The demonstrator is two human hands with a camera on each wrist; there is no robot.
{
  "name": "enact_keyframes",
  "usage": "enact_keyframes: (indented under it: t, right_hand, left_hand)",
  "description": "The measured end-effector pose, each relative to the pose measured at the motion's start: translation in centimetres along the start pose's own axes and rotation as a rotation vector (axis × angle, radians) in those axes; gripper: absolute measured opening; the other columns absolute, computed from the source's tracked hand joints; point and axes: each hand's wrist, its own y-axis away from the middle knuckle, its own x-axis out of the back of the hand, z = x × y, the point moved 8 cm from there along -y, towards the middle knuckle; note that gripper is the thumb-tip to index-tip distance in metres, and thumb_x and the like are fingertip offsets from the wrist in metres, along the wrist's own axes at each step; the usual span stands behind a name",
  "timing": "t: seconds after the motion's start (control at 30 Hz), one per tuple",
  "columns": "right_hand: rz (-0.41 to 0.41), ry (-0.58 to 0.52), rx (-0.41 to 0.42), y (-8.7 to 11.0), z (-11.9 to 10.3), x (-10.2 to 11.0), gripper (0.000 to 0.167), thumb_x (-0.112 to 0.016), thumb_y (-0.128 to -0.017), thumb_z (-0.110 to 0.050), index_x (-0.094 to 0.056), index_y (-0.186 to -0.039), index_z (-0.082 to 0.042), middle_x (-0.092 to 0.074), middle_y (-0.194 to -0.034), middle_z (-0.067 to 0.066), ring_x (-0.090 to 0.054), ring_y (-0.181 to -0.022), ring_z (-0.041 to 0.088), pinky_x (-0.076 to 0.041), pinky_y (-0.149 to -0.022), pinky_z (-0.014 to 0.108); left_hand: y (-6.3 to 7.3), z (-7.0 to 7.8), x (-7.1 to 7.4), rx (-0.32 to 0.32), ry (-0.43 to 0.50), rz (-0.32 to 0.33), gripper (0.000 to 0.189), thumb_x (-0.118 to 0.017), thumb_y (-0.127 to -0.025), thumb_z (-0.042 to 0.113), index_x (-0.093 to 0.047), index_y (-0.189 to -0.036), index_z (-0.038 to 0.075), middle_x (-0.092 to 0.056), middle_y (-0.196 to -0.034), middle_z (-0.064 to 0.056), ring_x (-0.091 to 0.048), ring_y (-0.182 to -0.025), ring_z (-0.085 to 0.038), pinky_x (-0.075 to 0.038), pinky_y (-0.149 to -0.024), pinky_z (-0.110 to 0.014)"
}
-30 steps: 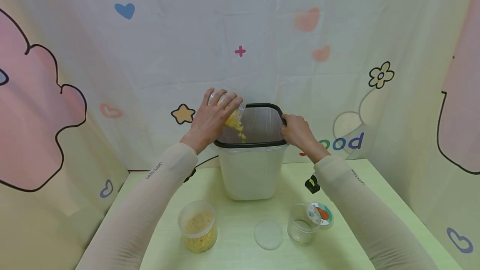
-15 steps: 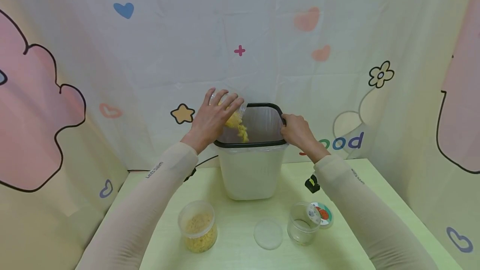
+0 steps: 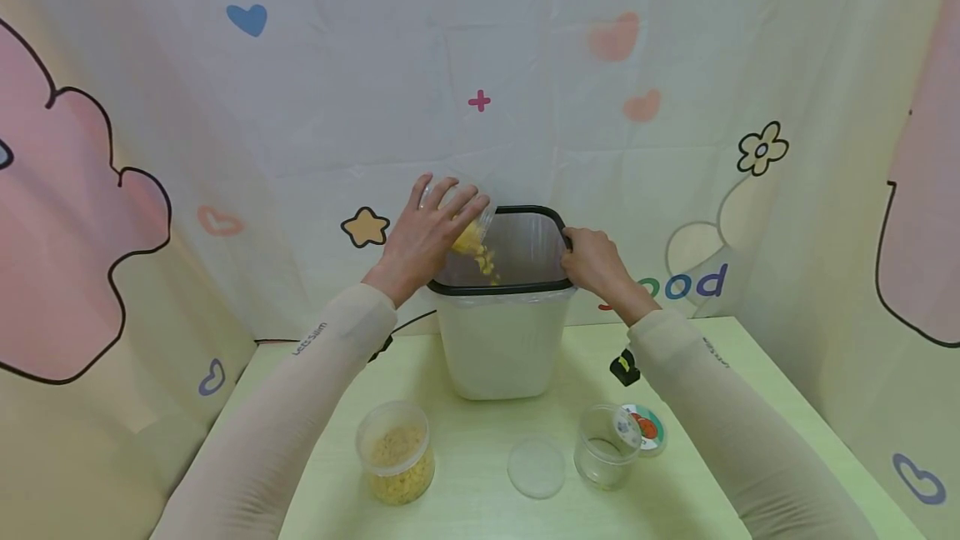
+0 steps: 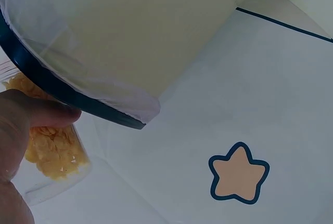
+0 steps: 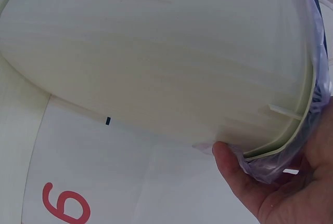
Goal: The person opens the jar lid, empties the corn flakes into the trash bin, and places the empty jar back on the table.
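Note:
My left hand (image 3: 423,240) grips a clear plastic jar (image 4: 57,151) and holds it tipped over the left side of a white trash bin (image 3: 502,344). Yellow flakes (image 3: 483,258) fall from its mouth into the bin, and more flakes still fill part of the jar in the left wrist view. The bin has a black rim (image 3: 502,290) and a thin plastic liner (image 5: 317,99) folded over its edge. With the right hand (image 3: 596,261) I hold the bin's right rim, thumb outside against the wall in the right wrist view. The bin's floor is hidden.
On the table (image 3: 465,515), a jar of yellow flakes (image 3: 401,473) stands front left. A clear round lid (image 3: 536,468) lies near the middle, beside an uncovered clear jar (image 3: 606,461) and a green printed lid (image 3: 651,432). A printed curtain (image 3: 337,107) hangs behind the bin.
Flakes keep streaming out of the tilted jar into the bin, and fewer show near its mouth. The left hand tips the jar slightly further; the right hand stays on the rim.

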Motion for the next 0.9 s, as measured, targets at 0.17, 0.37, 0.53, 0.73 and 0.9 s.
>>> enact_keyframes:
  t: [0.17, 0.37, 0.53, 0.73, 0.9]
  right_hand:
    - [-0.003, -0.004, -0.001, -0.01, 0.03, 0.01, 0.050, -0.039, -0.090, -0.005, -0.051, -0.138, 0.004, -0.061, -0.130, 0.025, -0.061, -0.100, 0.035, -0.052, -0.084, 0.046]
    - [-0.008, -0.005, -0.004, -0.02, 0.09, -0.06, 0.050, -0.038, -0.091, -0.005, -0.050, -0.139, 0.005, -0.060, -0.131, 0.025, -0.061, -0.099, 0.034, -0.052, -0.084, 0.045]
    - [-0.012, -0.012, -0.008, 0.00, 0.10, -0.05, 0.051, -0.039, -0.091, -0.006, -0.048, -0.140, 0.005, -0.059, -0.133, 0.025, -0.061, -0.098, 0.033, -0.053, -0.083, 0.045]
    - [-0.006, -0.007, 0.001, -0.04, 0.10, -0.02, 0.050, -0.040, -0.091, -0.005, -0.050, -0.138, 0.005, -0.061, -0.130, 0.025, -0.061, -0.096, 0.033, -0.053, -0.082, 0.045]
    - [-0.002, -0.005, 0.003, 0.00, 0.02, 0.02, 0.050, -0.040, -0.090, -0.006, -0.051, -0.138, 0.004, -0.061, -0.129, 0.025, -0.062, -0.098, 0.034, -0.053, -0.084, 0.046]
  left_hand:
    - [-0.04, 0.09, 0.00, -0.006, -0.012, -0.011, 0.082, -0.073, -0.084, 0.014, -0.030, -0.152, 0.026, -0.036, -0.155, -0.002, -0.028, -0.144, -0.030, -0.018, -0.121, -0.053]
    - [-0.08, 0.23, -0.10, -0.016, -0.022, -0.029, 0.087, -0.077, -0.081, 0.017, -0.029, -0.153, 0.027, -0.035, -0.155, -0.002, -0.026, -0.145, -0.030, -0.017, -0.122, -0.054]
    - [-0.13, 0.39, -0.07, -0.032, -0.040, -0.041, 0.091, -0.080, -0.078, 0.018, -0.027, -0.153, 0.027, -0.034, -0.155, -0.003, -0.025, -0.145, -0.030, -0.016, -0.123, -0.054]
    - [-0.20, 0.68, -0.16, -0.051, -0.079, -0.056, 0.097, -0.082, -0.077, 0.019, -0.024, -0.154, 0.027, -0.032, -0.156, -0.003, -0.026, -0.146, -0.030, -0.014, -0.123, -0.054]
    - [-0.25, 0.67, -0.04, -0.046, -0.085, -0.048, 0.096, -0.082, -0.077, 0.020, -0.025, -0.154, 0.027, -0.032, -0.157, -0.002, -0.025, -0.146, -0.029, -0.015, -0.123, -0.054]
